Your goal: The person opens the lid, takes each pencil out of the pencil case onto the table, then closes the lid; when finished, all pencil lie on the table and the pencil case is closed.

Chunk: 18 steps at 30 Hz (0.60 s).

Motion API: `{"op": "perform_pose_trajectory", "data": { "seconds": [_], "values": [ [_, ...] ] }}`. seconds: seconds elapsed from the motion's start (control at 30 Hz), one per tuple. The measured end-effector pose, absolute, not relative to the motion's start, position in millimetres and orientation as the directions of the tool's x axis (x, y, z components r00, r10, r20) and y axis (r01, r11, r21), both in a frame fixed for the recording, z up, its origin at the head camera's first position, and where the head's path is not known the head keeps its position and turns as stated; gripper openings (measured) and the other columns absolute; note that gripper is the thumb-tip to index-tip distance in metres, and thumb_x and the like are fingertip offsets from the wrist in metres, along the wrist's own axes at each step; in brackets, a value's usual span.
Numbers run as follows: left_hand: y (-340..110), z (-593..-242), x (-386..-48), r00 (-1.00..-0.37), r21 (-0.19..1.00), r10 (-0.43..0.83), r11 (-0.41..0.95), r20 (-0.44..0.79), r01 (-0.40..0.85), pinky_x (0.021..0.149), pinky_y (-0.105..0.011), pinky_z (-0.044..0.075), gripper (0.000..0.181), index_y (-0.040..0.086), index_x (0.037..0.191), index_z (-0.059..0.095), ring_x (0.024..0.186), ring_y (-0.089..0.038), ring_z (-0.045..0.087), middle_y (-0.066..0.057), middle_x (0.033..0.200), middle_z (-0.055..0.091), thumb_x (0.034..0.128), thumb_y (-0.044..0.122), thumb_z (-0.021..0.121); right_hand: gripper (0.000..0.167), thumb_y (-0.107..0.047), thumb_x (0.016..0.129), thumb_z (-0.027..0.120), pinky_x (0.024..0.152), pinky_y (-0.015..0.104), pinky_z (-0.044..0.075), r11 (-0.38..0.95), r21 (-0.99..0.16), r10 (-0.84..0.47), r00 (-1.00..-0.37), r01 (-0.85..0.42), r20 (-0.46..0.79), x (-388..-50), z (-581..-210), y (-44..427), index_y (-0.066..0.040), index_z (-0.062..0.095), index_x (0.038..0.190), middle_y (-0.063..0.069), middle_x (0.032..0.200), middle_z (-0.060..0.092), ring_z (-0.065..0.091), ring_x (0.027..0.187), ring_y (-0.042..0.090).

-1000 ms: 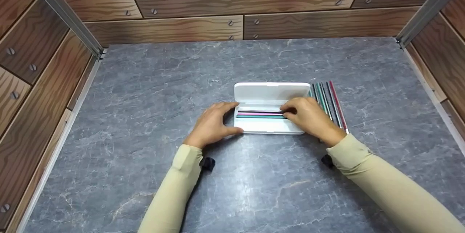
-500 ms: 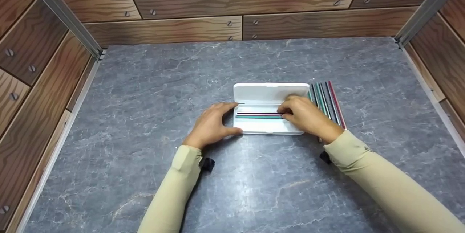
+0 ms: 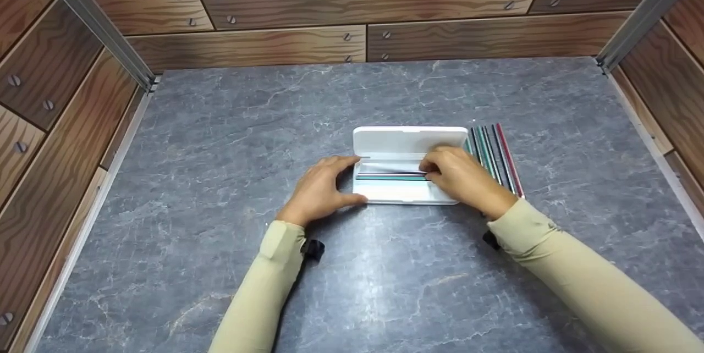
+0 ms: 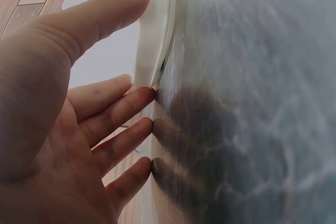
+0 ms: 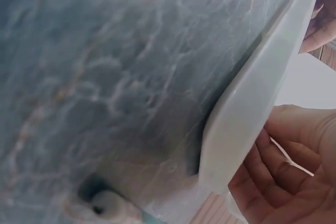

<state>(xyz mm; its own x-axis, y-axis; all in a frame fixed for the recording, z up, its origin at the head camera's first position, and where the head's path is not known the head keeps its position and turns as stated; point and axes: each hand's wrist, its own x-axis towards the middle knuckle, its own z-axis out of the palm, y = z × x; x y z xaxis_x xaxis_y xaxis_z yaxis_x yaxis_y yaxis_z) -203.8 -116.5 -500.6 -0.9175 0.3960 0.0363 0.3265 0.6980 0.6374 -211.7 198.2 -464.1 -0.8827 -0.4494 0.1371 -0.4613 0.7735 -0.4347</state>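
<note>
An open white pencil case (image 3: pixel 407 194) lies on the grey marbled table, its lid (image 3: pixel 404 141) standing up at the back. Several thin pencils (image 3: pixel 388 177), dark and teal, lie lengthwise inside. My right hand (image 3: pixel 461 174) reaches in over the case's right end and pinches pencils by their right ends; the fingertips are partly hidden. In the right wrist view its fingers (image 5: pixel 281 169) curl behind the case wall. My left hand (image 3: pixel 320 185) rests at the case's left end, thumb at the near corner and forefinger at the far one, fingers (image 4: pixel 118 116) fairly straight in the left wrist view.
Right of the case, several loose pencils (image 3: pixel 509 158) in red, black and teal lie side by side, partly behind my right hand. Wood-patterned walls (image 3: pixel 286 1) enclose the table at the back and sides, with metal posts (image 3: pixel 641 17) at the back corners.
Inside the case, the pencils have shifted slightly and lie closer together. My right hand has moved a little left with them. The left hand keeps its place at the case's end.
</note>
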Motion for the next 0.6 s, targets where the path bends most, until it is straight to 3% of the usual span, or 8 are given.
{"op": "perform_pose_trajectory", "data": {
  "seconds": [0.33,0.6],
  "values": [
    [-115,-499,-204,-0.922,0.659,0.386,0.689,0.018,0.301,0.133,-0.058,0.041,0.09,0.016,0.161,0.061,0.154,-0.034,0.057,-0.009,0.161,0.065,0.0852,0.046,0.098,0.01,0.003,0.091,0.084,0.085,0.053,0.063,0.719,-0.472,-0.478,-0.856,-0.51,0.197,-210,-467,205,-0.003,0.086,0.1,0.013,0.095,0.079,0.073,0.089,0.029],
    [-116,-499,-205,-0.914,0.651,0.403,0.684,0.041,0.331,0.132,-0.059,0.043,0.088,0.015,0.16,0.062,0.153,-0.035,0.057,-0.01,0.161,0.066,0.0861,0.046,0.097,0.012,0.001,0.094,0.084,0.08,0.033,0.061,0.655,-0.563,-0.453,-0.858,-0.504,0.241,-205,-454,214,-0.008,0.087,0.103,0.006,0.096,0.083,0.075,0.088,0.02]
  ]
}}
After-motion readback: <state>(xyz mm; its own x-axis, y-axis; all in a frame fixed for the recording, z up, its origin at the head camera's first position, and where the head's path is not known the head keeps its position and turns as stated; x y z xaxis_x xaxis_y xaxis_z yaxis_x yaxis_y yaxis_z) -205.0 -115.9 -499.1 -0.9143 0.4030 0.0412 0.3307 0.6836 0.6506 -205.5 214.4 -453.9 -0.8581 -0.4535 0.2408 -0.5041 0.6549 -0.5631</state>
